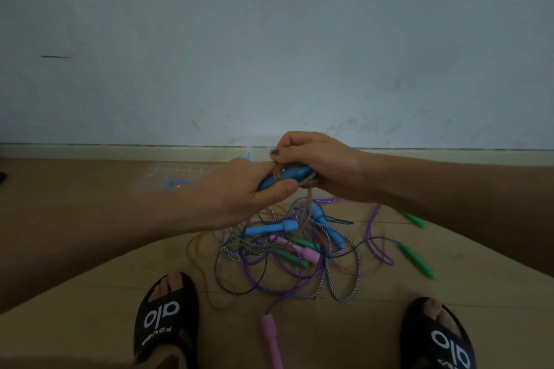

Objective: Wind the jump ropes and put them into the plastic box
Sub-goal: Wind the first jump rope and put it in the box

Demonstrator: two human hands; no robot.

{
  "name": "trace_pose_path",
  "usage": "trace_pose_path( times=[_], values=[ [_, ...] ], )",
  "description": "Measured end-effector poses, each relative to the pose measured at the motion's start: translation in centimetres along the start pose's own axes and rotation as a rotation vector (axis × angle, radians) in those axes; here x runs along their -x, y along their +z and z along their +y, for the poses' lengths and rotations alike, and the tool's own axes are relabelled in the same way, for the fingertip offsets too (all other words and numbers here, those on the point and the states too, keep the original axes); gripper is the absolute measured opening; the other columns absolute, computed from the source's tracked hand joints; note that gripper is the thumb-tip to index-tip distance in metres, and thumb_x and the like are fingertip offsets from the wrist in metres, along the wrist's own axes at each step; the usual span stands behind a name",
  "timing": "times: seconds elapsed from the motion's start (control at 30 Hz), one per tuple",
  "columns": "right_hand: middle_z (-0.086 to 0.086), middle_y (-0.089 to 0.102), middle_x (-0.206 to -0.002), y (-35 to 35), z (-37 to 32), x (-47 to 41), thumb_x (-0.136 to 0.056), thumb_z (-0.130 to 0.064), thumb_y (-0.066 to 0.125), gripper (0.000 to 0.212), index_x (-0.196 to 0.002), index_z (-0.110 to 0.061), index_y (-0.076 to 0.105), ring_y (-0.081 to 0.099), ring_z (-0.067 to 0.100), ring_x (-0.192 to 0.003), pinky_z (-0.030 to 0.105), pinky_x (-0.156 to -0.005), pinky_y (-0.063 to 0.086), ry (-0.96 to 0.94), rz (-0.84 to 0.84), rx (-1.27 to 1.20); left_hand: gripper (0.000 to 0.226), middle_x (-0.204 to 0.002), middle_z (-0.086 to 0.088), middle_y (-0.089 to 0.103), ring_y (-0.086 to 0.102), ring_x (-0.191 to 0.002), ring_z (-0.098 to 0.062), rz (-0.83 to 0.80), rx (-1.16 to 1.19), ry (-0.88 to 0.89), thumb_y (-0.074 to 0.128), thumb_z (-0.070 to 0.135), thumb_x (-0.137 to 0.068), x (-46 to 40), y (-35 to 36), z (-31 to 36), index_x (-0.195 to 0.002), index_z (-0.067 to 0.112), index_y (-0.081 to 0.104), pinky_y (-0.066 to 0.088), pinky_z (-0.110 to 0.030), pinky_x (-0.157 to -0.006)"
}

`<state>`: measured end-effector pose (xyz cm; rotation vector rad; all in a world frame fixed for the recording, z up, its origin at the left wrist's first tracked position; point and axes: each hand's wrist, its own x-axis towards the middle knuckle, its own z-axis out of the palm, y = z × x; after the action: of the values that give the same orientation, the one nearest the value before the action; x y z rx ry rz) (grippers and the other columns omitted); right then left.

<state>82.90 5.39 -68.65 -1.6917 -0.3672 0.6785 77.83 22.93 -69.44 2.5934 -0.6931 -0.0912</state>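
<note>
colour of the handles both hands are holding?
Blue handles, with tan cord wound round them; head view.

Your hands are meeting above the rope pile, with the box lying behind them.
Your left hand (239,189) and right hand (314,165) are gripping the handles (287,177) between them, directly over the tangled ropes (299,249) lying on the floor (90,293). The box (180,177) is sitting behind your left hand, near the wall (269,39). Your slippers (165,320) are standing in front of the pile, one either side.
</note>
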Motion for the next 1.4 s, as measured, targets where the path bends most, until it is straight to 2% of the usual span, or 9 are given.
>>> trace_pose_path(
  times=[0.13,0.3,0.47,0.63,0.77,0.87,1.13,1.23,1.4],
  values=[
    [0.002,0.032,-0.064,-0.4,0.6,0.1,-0.095,-0.010,0.043,0.027,-0.069,-0.017,0.044,0.022,0.011,-0.053,0.029,-0.054,0.015,0.083,-0.087,-0.108,0.043,-0.059,0.006,0.040,0.037,-0.052,-0.008,0.062,0.123,-0.031,0.030,0.065,-0.084,0.1,0.0,0.5,-0.069,0.026,0.042,0.033,-0.020,-0.055],
    [-0.003,0.026,-0.061,-0.7,0.7,0.4,-0.092,-0.013,0.040,0.023,-0.071,-0.018,0.047,0.012,0.012,-0.057,0.029,-0.055,0.009,0.174,-0.176,-0.253,0.047,-0.060,0.008,0.041,0.034,-0.049,-0.006,0.111,0.270,-0.112,0.032,0.058,-0.092,-0.2,-0.6,0.7,-0.071,0.018,0.046,0.031,-0.021,-0.050],
    [-0.006,0.025,-0.053,-0.2,1.4,0.3,-0.099,-0.022,0.036,0.018,-0.086,-0.015,0.046,0.016,0.009,-0.045,0.022,-0.042,0.013,0.223,-0.029,-0.186,0.050,-0.049,0.013,0.041,0.030,-0.043,-0.007,0.108,0.508,-0.245,0.035,0.055,-0.098,-1.1,-0.6,-1.0,-0.078,0.013,0.053,0.027,-0.025,-0.046],
    [-0.003,0.045,-0.050,2.0,1.2,0.1,-0.095,-0.016,0.040,0.022,-0.082,-0.011,0.057,0.033,0.011,-0.042,0.023,-0.043,0.026,0.130,0.215,0.090,0.050,-0.062,0.004,0.045,0.036,-0.046,-0.006,0.141,0.259,-0.310,0.035,0.056,-0.097,-1.4,0.2,-2.0,-0.075,0.015,0.052,0.032,-0.028,-0.051],
    [-0.001,0.064,-0.065,2.3,-0.1,0.9,-0.093,-0.021,0.044,0.027,-0.079,-0.015,0.067,0.058,0.016,-0.059,0.031,-0.056,0.047,0.001,0.151,0.685,0.052,-0.065,0.001,0.046,0.045,-0.060,-0.018,0.117,-0.002,-0.360,0.034,0.062,-0.092,-1.2,0.2,-3.3,-0.072,0.016,0.045,0.033,-0.034,-0.058],
    [0.007,0.066,-0.072,2.9,-1.4,1.7,-0.095,-0.027,0.045,0.031,-0.081,-0.010,0.066,0.061,0.021,-0.066,0.033,-0.061,0.049,-0.169,0.090,0.959,0.045,-0.070,-0.001,0.052,0.049,-0.061,-0.016,0.012,-0.230,-0.345,0.032,0.058,-0.096,-0.5,0.3,-3.5,-0.082,0.017,0.044,0.031,-0.028,-0.051],
    [-0.005,0.057,-0.055,0.5,-3.9,0.9,-0.093,-0.030,0.051,0.033,-0.066,-0.016,0.063,0.049,0.009,-0.051,0.026,-0.055,0.044,-0.147,0.179,0.657,0.045,-0.069,-0.003,0.050,0.048,-0.060,-0.020,-0.034,-0.186,-0.206,0.031,0.060,-0.092,-0.2,-1.2,-3.7,-0.084,0.017,0.041,0.036,-0.035,-0.057],
    [-0.004,0.060,-0.056,0.8,-3.7,1.1,-0.093,-0.027,0.052,0.030,-0.068,-0.017,0.064,0.052,0.006,-0.051,0.027,-0.058,0.047,-0.153,0.089,0.727,0.043,-0.074,-0.003,0.054,0.052,-0.063,-0.019,-0.097,-0.257,-0.205,0.036,0.058,-0.095,0.2,-1.1,-3.2,-0.093,0.016,0.044,0.038,-0.030,-0.057],
    [-0.004,0.062,-0.056,1.4,-3.6,1.5,-0.092,-0.024,0.049,0.028,-0.071,-0.017,0.065,0.048,0.001,-0.043,0.012,-0.045,0.037,-0.226,0.027,0.863,0.054,-0.082,-0.001,0.060,0.060,-0.072,-0.019,-0.155,-0.320,-0.170,0.033,0.066,-0.090,-0.3,-0.6,-2.7,-0.110,0.019,0.050,0.051,-0.042,-0.072]
  ],
)
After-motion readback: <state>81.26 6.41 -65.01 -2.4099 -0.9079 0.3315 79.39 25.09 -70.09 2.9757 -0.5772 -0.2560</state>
